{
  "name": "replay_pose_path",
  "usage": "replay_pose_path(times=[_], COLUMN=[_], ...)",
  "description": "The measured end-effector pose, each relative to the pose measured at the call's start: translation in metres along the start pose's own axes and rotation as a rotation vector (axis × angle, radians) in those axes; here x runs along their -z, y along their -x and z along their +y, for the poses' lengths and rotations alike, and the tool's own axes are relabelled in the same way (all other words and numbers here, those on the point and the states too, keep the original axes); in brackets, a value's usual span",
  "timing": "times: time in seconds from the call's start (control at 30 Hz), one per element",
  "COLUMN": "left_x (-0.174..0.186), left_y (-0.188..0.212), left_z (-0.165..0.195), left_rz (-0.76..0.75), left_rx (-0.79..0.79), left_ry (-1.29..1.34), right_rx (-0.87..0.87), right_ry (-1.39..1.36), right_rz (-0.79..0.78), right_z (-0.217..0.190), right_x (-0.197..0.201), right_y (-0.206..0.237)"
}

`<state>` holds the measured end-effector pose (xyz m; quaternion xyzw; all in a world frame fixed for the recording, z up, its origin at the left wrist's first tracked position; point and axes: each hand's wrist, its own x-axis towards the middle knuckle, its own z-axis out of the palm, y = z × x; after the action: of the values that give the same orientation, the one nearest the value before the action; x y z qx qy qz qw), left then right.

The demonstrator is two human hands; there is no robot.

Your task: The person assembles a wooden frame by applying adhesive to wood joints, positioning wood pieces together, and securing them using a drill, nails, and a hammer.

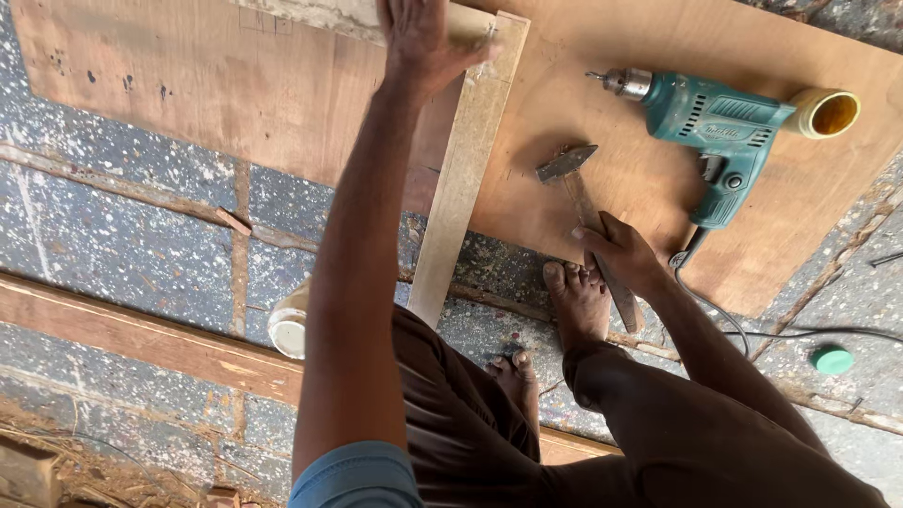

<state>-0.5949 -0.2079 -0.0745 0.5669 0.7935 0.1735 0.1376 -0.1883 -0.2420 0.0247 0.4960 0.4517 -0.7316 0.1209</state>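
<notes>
My left hand (420, 38) reaches far forward and grips the end of a pale wooden piece (348, 15) at the top edge of the view, where it meets a long wooden strip (464, 169) lying over a plywood sheet (235, 85). My right hand (621, 249) rests on the wooden handle of a hammer (576, 179), fingers on top of it; the metal head lies on a second plywood sheet (602, 56). My bare feet (576, 299) are on the floor beside the sheet's edge.
A teal electric drill (720, 122) lies on the plywood at upper right, its cord (800, 331) trailing over the speckled floor. A yellowish tube end (826, 113) sits by the drill. A green cap (832, 358), a small container (288, 326) and a floor plank (141, 339) lie nearby.
</notes>
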Motion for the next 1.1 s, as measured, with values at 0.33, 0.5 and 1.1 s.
replay_pose_path(times=[0.33,0.5,1.1], left_x=[0.039,0.037,0.059], left_y=[0.028,0.024,0.047], left_z=[-0.005,-0.002,0.021], left_rz=[-0.114,-0.012,0.359], left_rx=[-0.089,-0.079,-0.151], left_ry=[0.074,0.101,0.107], right_rx=[0.095,0.176,0.695], right_ry=[0.227,0.846,1.126], right_rz=[0.109,0.32,0.766], right_z=[0.009,0.023,0.025], right_x=[0.0,-0.001,0.021], right_y=[0.0,-0.006,0.003])
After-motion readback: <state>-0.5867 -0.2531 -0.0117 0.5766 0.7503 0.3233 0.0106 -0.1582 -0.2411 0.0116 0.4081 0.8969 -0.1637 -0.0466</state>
